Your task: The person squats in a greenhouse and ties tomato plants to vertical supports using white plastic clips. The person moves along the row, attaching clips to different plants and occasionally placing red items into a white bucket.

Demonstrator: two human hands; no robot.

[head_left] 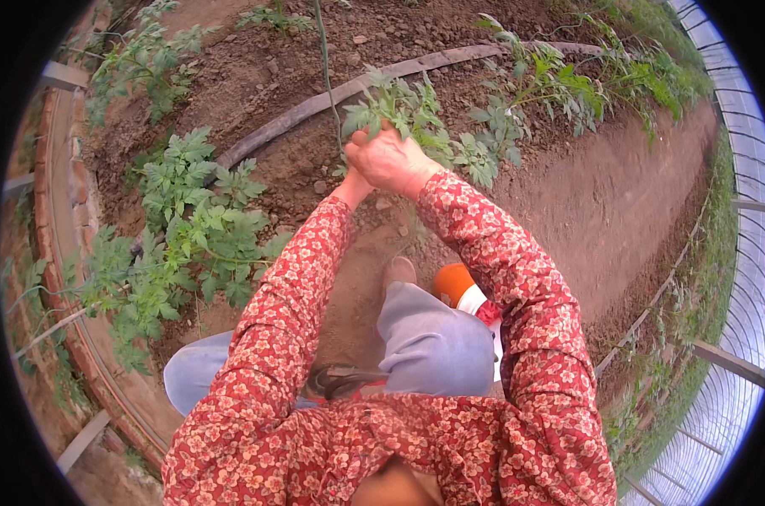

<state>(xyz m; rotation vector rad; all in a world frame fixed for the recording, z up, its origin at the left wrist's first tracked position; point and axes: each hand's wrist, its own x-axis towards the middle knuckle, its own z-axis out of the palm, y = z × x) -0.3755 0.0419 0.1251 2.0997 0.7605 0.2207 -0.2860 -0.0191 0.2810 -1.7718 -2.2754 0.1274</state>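
Note:
Both hands meet at the base of a leafy green plant (408, 104) with lobed leaves. My right hand (392, 158), its back toward the camera, has its fingers curled at the stem and lies partly over my left hand (355, 183). Most of my left hand is hidden under the right, so its fingers cannot be made out. A green string (324, 60) runs down taut just left of the hands and ends near them. Whether the fingers grip the string or only the stem cannot be told.
A dark flat irrigation hose (294, 117) curves over the soil behind the hands. More leafy plants (186, 183) stand at the left, others (547, 82) at the upper right. An orange and white container (455, 284) is beside my knee. A brick-edged channel (57, 190) runs along the far left.

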